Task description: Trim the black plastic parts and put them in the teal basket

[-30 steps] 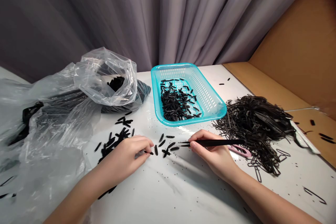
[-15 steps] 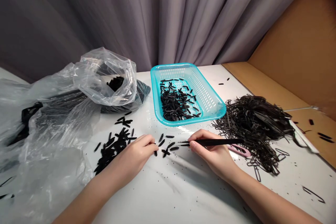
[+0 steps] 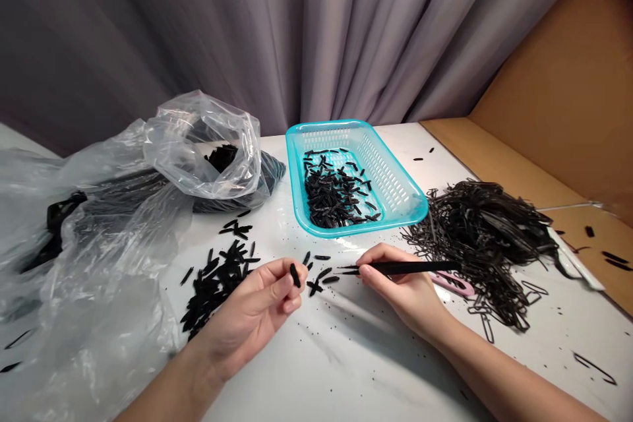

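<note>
My left hand (image 3: 257, 306) is turned palm up just above the white table (image 3: 346, 356), pinching one small black oblong piece (image 3: 295, 275) between thumb and fingers. My right hand (image 3: 403, 290) rests on the table and grips black tweezers (image 3: 395, 269), whose tips point left toward a few loose black pieces (image 3: 316, 283). A larger scatter of the same pieces (image 3: 217, 277) lies left of my left hand. Behind, a turquoise plastic basket (image 3: 395, 171) holds many of these pieces.
Crumpled clear plastic bags (image 3: 148, 191) with dark contents cover the left side. A tangled heap of thin black frames (image 3: 484, 231) lies right of the basket, with a pink tool (image 3: 455, 285) under it. Cardboard (image 3: 558, 112) stands at the right, grey curtain behind.
My left hand has picked one black piece off the table, lifted slightly and rolled palm up. The right hand with the tweezers has stayed in place.
</note>
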`<state>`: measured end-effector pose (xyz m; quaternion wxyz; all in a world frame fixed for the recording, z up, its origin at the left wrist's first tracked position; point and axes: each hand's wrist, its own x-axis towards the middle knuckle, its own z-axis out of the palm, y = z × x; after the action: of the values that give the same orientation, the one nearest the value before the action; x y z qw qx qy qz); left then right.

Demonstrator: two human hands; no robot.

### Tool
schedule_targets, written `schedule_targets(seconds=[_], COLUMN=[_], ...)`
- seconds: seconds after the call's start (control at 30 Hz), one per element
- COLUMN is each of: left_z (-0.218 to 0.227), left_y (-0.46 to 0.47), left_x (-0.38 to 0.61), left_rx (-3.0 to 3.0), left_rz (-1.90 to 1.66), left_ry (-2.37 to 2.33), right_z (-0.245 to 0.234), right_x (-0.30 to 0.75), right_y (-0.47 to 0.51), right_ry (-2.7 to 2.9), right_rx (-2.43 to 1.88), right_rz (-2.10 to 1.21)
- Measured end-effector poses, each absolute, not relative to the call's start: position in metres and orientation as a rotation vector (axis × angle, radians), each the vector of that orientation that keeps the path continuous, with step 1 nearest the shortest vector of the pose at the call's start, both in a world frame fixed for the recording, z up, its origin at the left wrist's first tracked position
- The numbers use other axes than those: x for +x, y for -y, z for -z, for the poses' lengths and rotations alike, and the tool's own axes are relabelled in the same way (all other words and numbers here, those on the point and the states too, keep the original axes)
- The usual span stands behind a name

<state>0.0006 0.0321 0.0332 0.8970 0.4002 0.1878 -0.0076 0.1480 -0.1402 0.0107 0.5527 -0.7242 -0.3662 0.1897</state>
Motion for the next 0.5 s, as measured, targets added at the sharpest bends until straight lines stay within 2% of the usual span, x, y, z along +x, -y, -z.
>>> schedule_targets(seconds=[0.3,0.5], left_z=[-0.037,-0.028], left_y=[-0.021,-0.032], left_x=[0.002,0.009], left_rx=[0.734,1.664], left_rz=[0.044,-0.127], left_ry=[-0.369,-0.413], right_z=[-0.011,-0.013], right_x=[0.148,0.148], right_y=[0.14,0.139], right_ry=[0.874,0.875], right_rx=[-1.721,-1.731], right_rz=[-0.444,-0.437])
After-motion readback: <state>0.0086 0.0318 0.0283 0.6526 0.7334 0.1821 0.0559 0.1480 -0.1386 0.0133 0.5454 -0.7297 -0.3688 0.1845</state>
